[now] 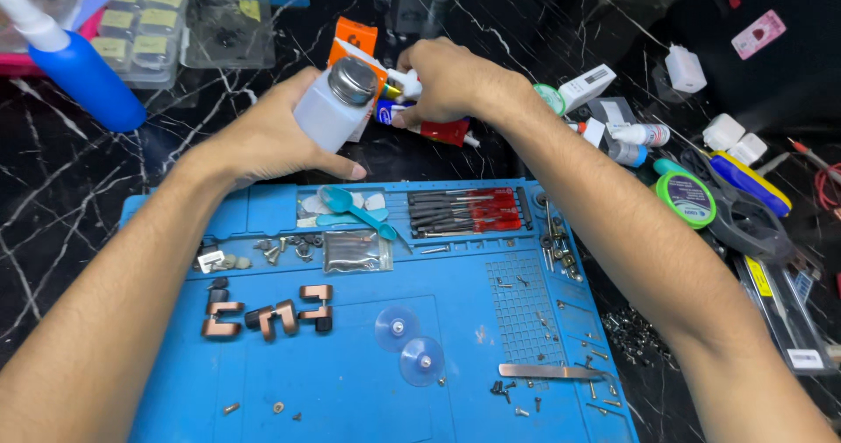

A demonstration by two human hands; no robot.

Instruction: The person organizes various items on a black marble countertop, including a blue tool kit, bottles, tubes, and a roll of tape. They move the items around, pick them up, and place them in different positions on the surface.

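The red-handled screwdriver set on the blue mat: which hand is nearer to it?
Right. The right hand is above the red-handled screwdriver set, among the small tubes; the left hand, holding the white pump bottle, is farther off to its upper left.

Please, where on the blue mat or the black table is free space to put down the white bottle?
Bare room lies on the blue mat, lower left, bordered by the copper brackets above and the suction cups to the right. The black table left of the mat is also bare. Crowded: the mat's right grid with screws and the table right of it, behind the left hand too.
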